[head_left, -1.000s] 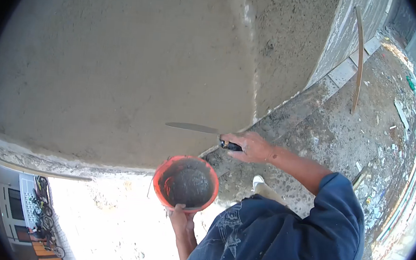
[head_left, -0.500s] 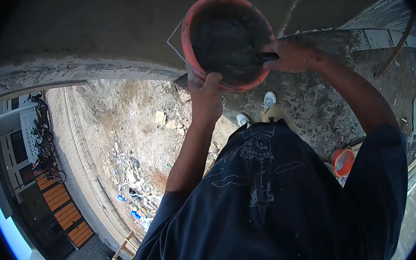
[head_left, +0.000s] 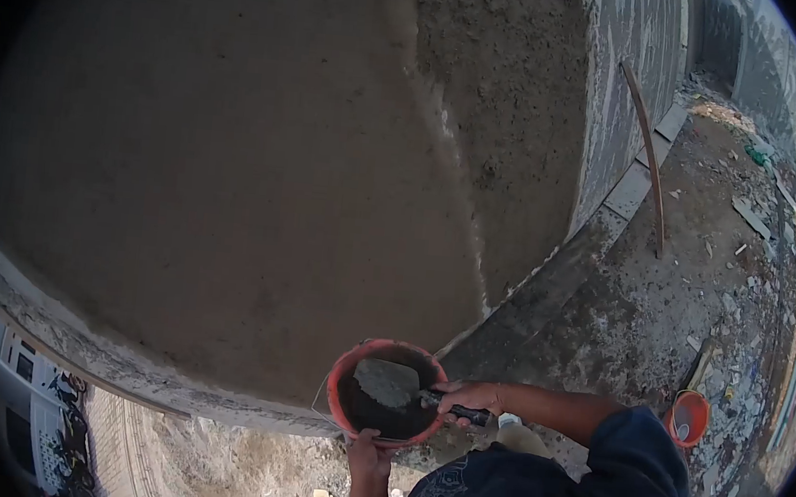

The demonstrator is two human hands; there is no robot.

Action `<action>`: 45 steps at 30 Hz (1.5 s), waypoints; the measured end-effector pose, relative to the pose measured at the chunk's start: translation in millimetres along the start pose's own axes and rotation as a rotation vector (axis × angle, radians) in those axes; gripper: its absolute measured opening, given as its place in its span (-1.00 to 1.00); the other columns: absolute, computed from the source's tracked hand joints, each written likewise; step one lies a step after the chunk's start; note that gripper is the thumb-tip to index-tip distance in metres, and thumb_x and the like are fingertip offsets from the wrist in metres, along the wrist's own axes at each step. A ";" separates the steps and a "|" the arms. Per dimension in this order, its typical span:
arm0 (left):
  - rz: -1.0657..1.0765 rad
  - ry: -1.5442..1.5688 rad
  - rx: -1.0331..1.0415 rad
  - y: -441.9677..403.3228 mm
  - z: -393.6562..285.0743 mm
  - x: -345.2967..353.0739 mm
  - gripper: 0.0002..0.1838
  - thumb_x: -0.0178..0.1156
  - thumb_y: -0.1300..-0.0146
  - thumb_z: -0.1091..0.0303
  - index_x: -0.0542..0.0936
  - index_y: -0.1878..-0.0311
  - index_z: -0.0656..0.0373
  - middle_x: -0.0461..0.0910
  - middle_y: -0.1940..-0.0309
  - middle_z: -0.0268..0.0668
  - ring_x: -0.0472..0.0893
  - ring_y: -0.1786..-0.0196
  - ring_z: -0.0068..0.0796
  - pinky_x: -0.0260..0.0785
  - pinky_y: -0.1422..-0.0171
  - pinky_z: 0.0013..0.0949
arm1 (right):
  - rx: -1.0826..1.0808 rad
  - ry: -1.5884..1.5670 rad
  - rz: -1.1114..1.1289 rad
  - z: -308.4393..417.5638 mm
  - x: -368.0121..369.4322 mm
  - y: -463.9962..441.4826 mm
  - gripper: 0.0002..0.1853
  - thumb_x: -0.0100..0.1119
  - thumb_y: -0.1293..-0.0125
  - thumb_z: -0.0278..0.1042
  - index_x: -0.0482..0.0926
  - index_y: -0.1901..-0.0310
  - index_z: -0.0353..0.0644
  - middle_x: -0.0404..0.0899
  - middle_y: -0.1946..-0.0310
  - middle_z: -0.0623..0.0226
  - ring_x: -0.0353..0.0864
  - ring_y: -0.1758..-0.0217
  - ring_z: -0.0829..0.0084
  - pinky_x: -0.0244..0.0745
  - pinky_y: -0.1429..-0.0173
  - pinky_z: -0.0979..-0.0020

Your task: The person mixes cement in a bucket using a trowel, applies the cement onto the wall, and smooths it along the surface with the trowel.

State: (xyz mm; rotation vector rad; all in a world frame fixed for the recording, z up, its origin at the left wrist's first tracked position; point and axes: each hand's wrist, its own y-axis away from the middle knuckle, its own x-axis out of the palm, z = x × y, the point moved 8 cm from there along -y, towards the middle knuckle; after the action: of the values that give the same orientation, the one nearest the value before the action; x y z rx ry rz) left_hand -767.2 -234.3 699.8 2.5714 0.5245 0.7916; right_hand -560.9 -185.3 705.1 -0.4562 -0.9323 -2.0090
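Orange at the lower centre of the frame, our mortar bucket [head_left: 334, 398] could tip and spill if our left grip [head_left: 368, 454], clamped on its near rim, slackens while our right grip [head_left: 470, 400], wrapped round the trowel [head_left: 388, 382] handle, presses the blade down.

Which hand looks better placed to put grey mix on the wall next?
Probably the right hand: it grips the trowel over the grey mix, while the left hand holds the bucket.
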 end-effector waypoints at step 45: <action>0.024 -0.088 0.307 23.5 5.3 27.6 -0.14 -0.02 -0.02 0.75 0.06 -0.49 0.28 0.43 -0.17 0.03 0.64 0.05 -0.14 0.60 0.01 -0.22 | -0.089 1.899 -0.323 74.6 11.1 34.4 -0.45 0.29 -0.18 -0.15 0.55 -0.25 0.05 0.70 0.17 0.10 0.70 0.03 0.08 0.56 -0.01 0.01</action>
State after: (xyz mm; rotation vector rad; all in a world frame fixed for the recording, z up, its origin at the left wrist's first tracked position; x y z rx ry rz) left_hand -737.3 -243.0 719.2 2.8826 0.6316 0.6432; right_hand -540.8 -147.4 776.0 1.4532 0.3432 -1.6953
